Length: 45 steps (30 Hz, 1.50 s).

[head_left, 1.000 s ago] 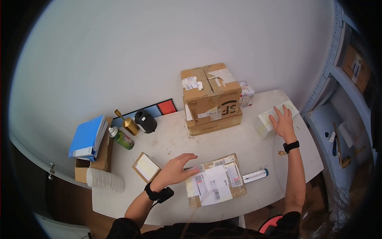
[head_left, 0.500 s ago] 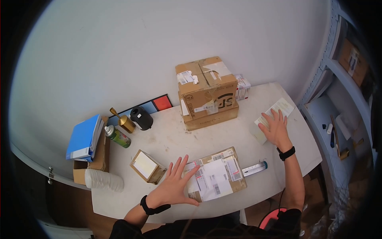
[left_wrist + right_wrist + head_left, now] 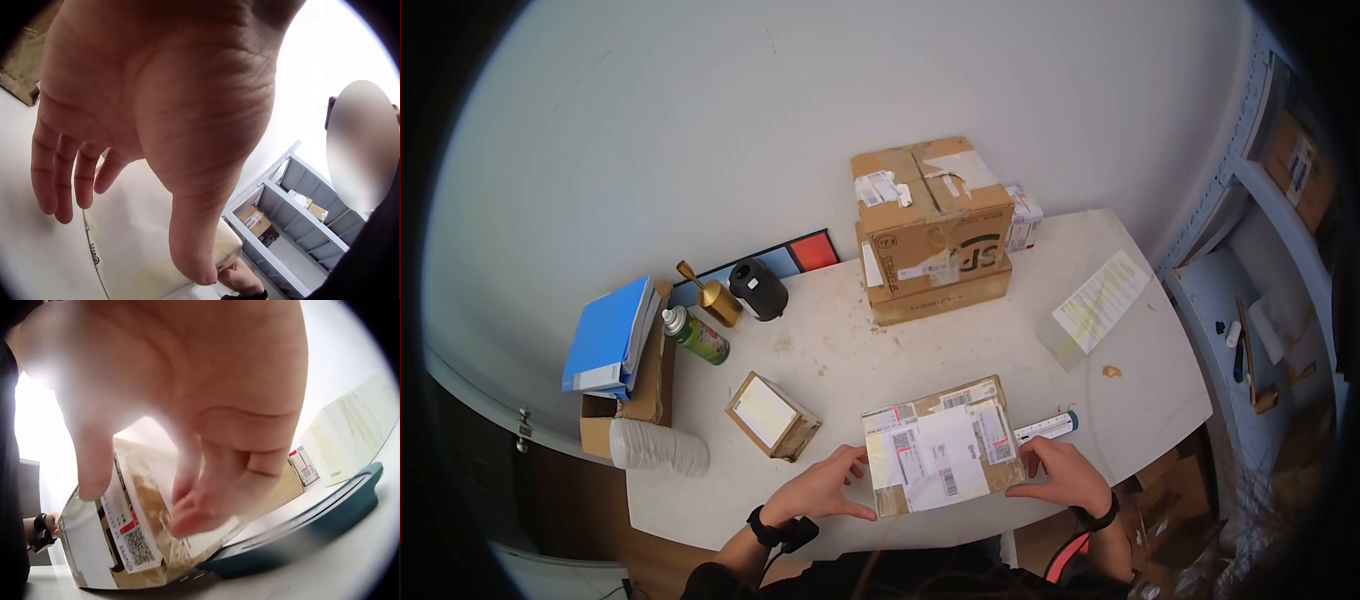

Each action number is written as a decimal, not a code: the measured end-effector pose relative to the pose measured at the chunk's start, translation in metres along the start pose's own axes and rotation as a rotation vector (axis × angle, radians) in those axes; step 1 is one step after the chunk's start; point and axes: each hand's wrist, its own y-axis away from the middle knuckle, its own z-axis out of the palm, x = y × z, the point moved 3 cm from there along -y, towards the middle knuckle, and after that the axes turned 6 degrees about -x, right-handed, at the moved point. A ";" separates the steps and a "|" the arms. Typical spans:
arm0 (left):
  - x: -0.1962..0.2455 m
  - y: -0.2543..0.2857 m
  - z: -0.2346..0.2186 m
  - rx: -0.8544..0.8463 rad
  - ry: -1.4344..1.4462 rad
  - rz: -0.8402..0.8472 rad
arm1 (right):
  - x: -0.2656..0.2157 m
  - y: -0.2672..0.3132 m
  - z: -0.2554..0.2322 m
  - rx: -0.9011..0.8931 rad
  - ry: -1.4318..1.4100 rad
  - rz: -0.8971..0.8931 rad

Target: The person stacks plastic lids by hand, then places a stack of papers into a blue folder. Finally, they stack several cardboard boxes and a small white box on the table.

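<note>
A cardboard parcel [image 3: 943, 455] with white labels lies between my two hands in the head view. At its left end is my left hand [image 3: 825, 488]; the thumb is by the near corner and the fingers are spread. In the left wrist view these fingers [image 3: 81, 178] are nearly straight, with the parcel [image 3: 131, 225] beyond them. My right hand [image 3: 1063, 472] is at the other end, its thumb by the near right corner. Seen from the right wrist, its loosely bent fingers [image 3: 187, 512] overlap the parcel's end [image 3: 140, 544].
Just right of the parcel lies a scaled strip with a teal edge [image 3: 1050, 427]. Further right stands a pale box [image 3: 1100, 305]. Stacked cartons [image 3: 935, 235] stand behind. On the left are a small box [image 3: 775, 415], a spray can [image 3: 700, 337] and blue folders [image 3: 610, 335].
My right hand has left the pale box and come down to the parcel's right end. My left hand, raised with spread fingers before, is now lower at its left end.
</note>
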 end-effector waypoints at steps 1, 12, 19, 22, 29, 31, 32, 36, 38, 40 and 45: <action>0.002 -0.003 0.001 -0.031 -0.110 0.020 | -0.001 -0.001 0.002 0.031 0.039 -0.033; 0.024 -0.005 0.002 0.265 -0.562 0.006 | -0.056 -0.016 -0.008 0.101 0.453 -0.154; 0.146 0.034 -0.079 0.713 -0.789 0.150 | -0.146 -0.037 -0.127 0.524 0.293 -0.324; 0.199 0.024 -0.119 1.029 -0.640 0.314 | -0.163 -0.084 -0.202 0.763 0.200 -0.381; 0.181 -0.016 -0.162 1.146 -0.444 0.398 | -0.085 -0.156 -0.194 0.898 -0.193 -0.335; 0.163 -0.024 -0.170 1.162 -0.382 0.340 | -0.092 -0.148 -0.175 0.827 -0.235 -0.387; 0.160 -0.030 -0.173 1.133 -0.330 0.323 | -0.095 -0.146 -0.168 0.820 -0.186 -0.403; 0.159 -0.061 -0.176 1.027 -0.273 0.391 | -0.096 -0.159 -0.159 0.868 -0.008 -0.405; 0.160 -0.075 -0.185 1.023 -0.325 0.338 | -0.094 -0.169 -0.162 0.921 0.104 -0.392; 0.157 -0.088 -0.194 1.020 -0.372 0.321 | -0.090 -0.180 -0.168 0.962 0.146 -0.386; 0.151 -0.117 -0.217 1.081 -0.536 0.372 | -0.075 -0.216 -0.183 0.964 0.123 -0.310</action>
